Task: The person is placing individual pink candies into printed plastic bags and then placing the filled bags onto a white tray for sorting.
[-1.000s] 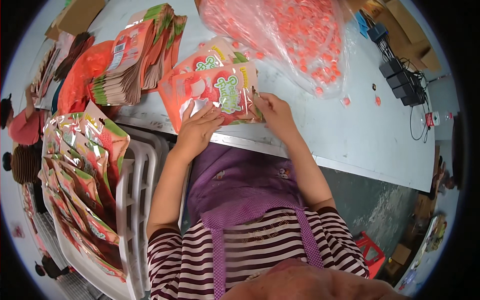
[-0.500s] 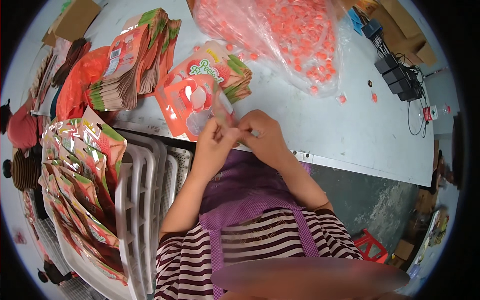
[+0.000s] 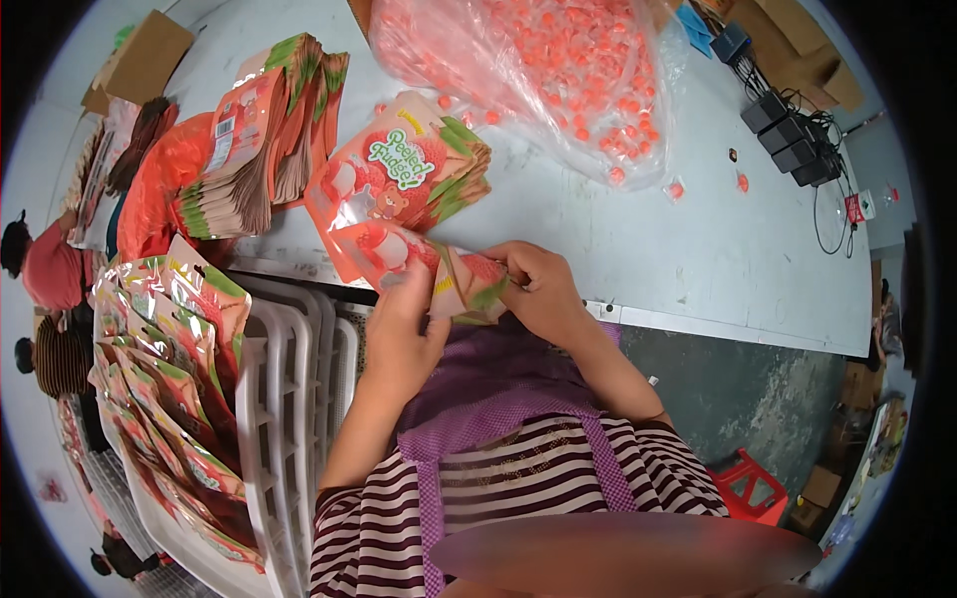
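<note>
A red and green candy pouch (image 3: 473, 277) is held above the table's front edge. My left hand (image 3: 401, 327) is closed around its lower part, thumb on the front. At the green-topped end, the fingers of my right hand (image 3: 548, 291) pinch the pouch's edge. Just beyond lies a fanned pile of flat pouches (image 3: 374, 164) with a bear and fruit printed on the front. A large clear bag (image 3: 518, 75) full of small wrapped pink-red candies rests at the far side of the table.
More flat pouches (image 3: 239, 149) stand bundled at the left, beside a red plastic bag (image 3: 164, 179). Filled pouches (image 3: 169, 389) crowd a stacked white tray (image 3: 254, 419) at my left. Black power adapters (image 3: 793, 140) lie far right; a red stool (image 3: 748, 488) stands below.
The pouch has come up off the pile into my hands, its green end now toward my right hand. My hands have moved apart; the right one shifted slightly right and nearer.
</note>
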A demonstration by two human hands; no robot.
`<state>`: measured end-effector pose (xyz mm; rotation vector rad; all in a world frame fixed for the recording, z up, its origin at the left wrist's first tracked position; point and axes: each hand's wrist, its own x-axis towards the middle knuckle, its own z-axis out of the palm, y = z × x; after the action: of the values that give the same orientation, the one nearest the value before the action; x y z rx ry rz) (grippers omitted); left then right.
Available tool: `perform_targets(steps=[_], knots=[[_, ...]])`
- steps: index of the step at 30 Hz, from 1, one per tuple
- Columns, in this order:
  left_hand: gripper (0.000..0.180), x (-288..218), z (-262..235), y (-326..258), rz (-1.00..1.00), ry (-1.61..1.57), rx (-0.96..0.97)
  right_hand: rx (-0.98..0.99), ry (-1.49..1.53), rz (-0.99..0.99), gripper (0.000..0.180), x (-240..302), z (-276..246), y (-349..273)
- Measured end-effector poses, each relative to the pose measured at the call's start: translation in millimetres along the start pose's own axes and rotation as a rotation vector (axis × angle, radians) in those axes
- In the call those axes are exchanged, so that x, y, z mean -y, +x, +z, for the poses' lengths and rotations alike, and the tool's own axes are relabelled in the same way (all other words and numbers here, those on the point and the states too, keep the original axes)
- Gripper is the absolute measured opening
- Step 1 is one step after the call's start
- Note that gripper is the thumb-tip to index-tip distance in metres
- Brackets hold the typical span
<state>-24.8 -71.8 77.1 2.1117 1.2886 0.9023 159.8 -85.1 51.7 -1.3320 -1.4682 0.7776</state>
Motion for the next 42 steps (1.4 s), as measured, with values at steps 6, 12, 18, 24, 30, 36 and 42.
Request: perform_targets(steps=[6, 12, 18, 24, 30, 36, 42], knots=[[0.033, 9.6, -11.2, 23.5, 0.625, 0.136, 0.183, 0.179, 0.061, 0.236, 0.02, -0.2, -8.2, 5.0], [0.019, 3.6, -16.7, 34.7, 0.547, 0.319, 0.295, 0.116, 0.027, 0.065, 0.016, -11.7, -1.8, 3.1], [0.02, 29.4, 12.3, 44.4, 0.492, 0.102, 0.187, 0.231, -0.1, 0.259, 0.02, -21.2, -30.8, 21.3], [0.021, 70.5, 61.5, 42.8, -0.183, -0.336, 0.129, -0.518, -0.71, -0.177, 0.037, -86.7, -120.3, 84.7], [0.018, 72.9, 64.0, 47.4, 0.237, -0.055, 0.043, -0.385, -1.108, -0.019, 0.027, -131.4, -132.1, 105.8], [0.015, 78.5, 66.5, 46.0, 0.222, -0.074, 0.05, -0.153, -0.786, -0.221, 0.015, -111.8, -109.4, 63.6], [0.016, 79.3, 67.7, 48.6, 0.21, -0.08, 0.037, -0.133, -0.764, -0.216, 0.023, -110.4, -141.7, 10.8]])
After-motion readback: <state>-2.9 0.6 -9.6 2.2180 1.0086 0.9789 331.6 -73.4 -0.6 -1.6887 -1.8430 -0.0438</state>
